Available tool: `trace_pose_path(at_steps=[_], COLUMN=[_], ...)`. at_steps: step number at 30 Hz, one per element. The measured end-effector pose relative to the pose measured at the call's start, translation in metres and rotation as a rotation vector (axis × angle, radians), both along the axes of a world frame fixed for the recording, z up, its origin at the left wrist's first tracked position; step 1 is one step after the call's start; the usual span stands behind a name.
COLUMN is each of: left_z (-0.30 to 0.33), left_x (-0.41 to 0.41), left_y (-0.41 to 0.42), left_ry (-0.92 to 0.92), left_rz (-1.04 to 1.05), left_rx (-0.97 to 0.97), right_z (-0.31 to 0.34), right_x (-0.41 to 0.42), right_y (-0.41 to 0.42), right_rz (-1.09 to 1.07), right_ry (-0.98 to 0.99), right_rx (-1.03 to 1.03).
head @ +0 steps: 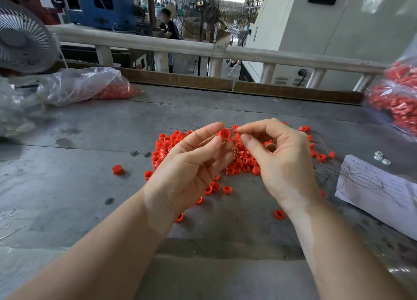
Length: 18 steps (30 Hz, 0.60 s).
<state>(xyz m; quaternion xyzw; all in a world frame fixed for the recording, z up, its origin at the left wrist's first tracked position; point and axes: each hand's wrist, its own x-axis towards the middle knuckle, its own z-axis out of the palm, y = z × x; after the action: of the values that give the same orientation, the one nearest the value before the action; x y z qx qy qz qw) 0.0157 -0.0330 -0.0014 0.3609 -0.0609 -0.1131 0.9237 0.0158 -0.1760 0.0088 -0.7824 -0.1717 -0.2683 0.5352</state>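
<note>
Pinching one red cap [224,134] between thumb and fingertips of the left hand [191,164], raised over the middle of the desk [79,175]. Pinching a thin wire [235,146] in the right hand [282,162], just beside that cap's rim. Hovering above a loose cap pile [239,163]. Noting a paper sheet [374,187] lying at the right edge.

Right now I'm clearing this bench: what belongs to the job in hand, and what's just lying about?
In the job: red cap in the left hand, thin wire pinched by the right hand, cap pile.
Lying about: fan, paper sheet, white fittings.
</note>
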Motion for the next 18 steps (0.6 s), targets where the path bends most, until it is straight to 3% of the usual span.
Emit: trace_pose_path(at_steps=[18], left_z=[-0.0005], left_x=[0.0017], left_y=[-0.0004], left_ry=[-0.010], left_rz=[0.012], left_rx=[-0.031], right_z=[0.0010], right_x=[-0.0022], right_y=[0.0012], right_rz=[0.061], right_ry=[-0.013], right_rx=[-0.015])
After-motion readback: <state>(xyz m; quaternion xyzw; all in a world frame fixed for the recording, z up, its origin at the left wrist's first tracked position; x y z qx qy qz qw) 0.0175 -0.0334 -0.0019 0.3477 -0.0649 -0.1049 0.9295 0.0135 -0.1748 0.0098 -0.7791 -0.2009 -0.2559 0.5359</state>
